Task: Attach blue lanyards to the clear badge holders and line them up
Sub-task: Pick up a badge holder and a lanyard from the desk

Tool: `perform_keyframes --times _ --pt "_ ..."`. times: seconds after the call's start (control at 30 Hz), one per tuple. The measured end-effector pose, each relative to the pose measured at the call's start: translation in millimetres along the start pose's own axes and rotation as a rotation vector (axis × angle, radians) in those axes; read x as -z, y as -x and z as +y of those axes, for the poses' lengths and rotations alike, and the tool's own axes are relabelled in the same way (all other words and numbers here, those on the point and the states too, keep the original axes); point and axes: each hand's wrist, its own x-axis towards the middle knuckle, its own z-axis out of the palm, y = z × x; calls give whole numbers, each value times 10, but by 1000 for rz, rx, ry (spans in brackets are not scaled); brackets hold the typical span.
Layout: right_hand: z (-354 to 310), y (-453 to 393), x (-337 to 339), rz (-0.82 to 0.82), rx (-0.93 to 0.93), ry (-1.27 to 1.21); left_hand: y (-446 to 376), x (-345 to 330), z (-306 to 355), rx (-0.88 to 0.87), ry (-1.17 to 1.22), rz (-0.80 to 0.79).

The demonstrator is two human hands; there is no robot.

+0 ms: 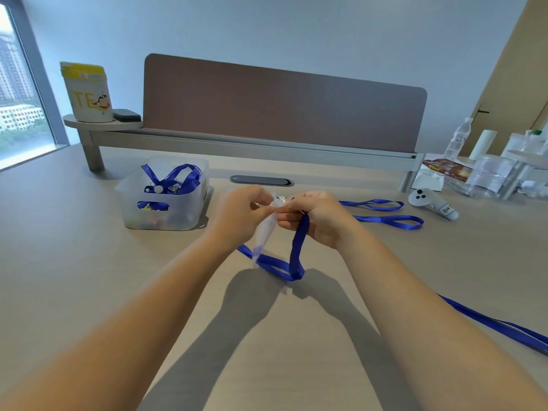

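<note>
A person's two bare hands meet above a pale wood-grain desk (89,247), working a clear badge holder (264,232) and a blue lanyard (298,247) together at the centre of the head-camera view. The left hand (241,213) pinches the top edge of the holder, a translucent, slightly frosted plastic sleeve that hangs downward and tapers toward the desk, its lower end touching the ribbon lying there. The right hand (315,216) is curled around the lanyard near its clip end, where a small glint of metal shows between the fingertips of both hands; whether the clip is fastened to the holder cannot be told. The flat, glossy, royal-blue ribbon drops from the right hand, folds in a loop on the desk and trails left beneath the holder. Two more blue lanyard loops (385,213) lie side by side on the desk beyond the right hand, and another blue strap (498,324) runs off the lower right edge. A frosted plastic bin (163,213) holding tangled blue lanyards sits left of the hands. A white handheld controller (427,201) lies at the right, near a water bottle (458,139).
</note>
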Motion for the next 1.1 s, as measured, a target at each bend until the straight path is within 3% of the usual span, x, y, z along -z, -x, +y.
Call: perform_keyframes --times 0.13,0.23,0.33,0.47,0.67,0.83,1.1 --pt "-32 36 -53 9 9 5 2 22 -7 -139 -55 120" --pt "-44 48 -78 6 12 87 6 64 -66 -308 -237 183" --pt "-53 69 -98 -29 4 155 2 124 -138 -502 -452 163" --pt "-32 58 -117 -52 -3 242 39 186 -126 -609 -646 43" --pt "-58 47 -177 -4 32 504 41 190 -127 -631 -677 28" --pt "-42 49 -240 63 139 558 10 209 -133 -623 -668 42" --pt "5 -1 -318 146 318 580 -42 198 -128 -425 -394 101"
